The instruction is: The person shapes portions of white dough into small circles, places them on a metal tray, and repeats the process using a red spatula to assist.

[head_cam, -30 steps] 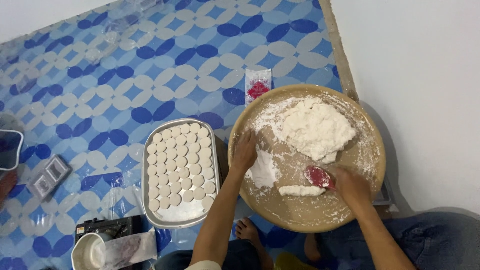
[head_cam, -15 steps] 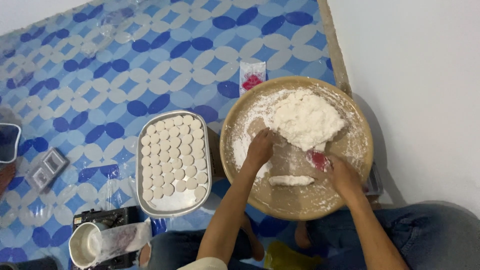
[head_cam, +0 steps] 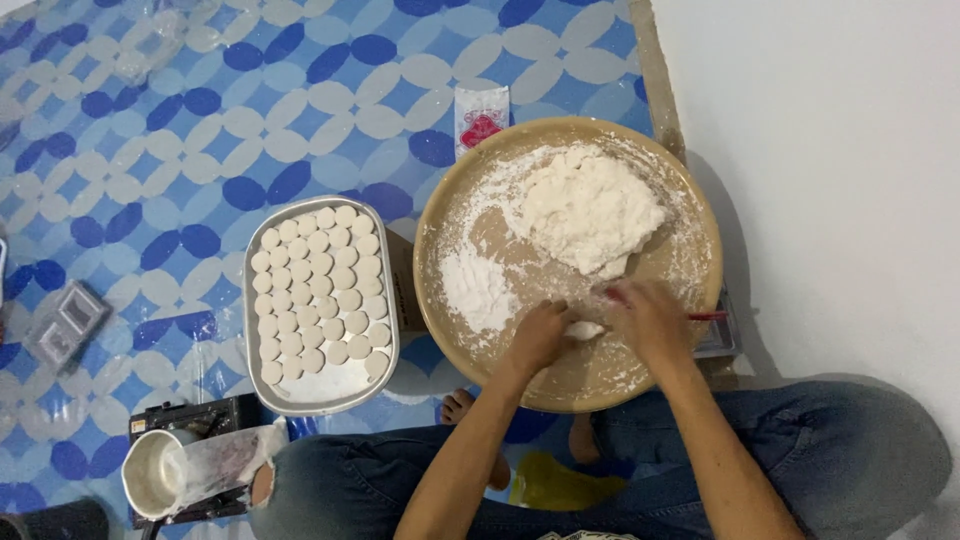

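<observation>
Both hands have drawn together since a second ago. The left hand (head_cam: 540,335), earlier out by the round tray's (head_cam: 440,300) left rim, now meets the right hand (head_cam: 650,322) at the near-centre of the tray, both pinching a small dough piece (head_cam: 585,329). The right grip is also closed on a red scraper (head_cam: 706,316). The dough mound (head_cam: 590,210) sits at the tray's far side; the metal pan of discs (head_cam: 318,300) is left of the tray, unchanged. Looks like another piece is being shaped.

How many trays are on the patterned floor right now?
2: a rectangular metal tray of small white dough discs on the left, and a large round tan tray holding floury white dough, where both hands work.
</observation>
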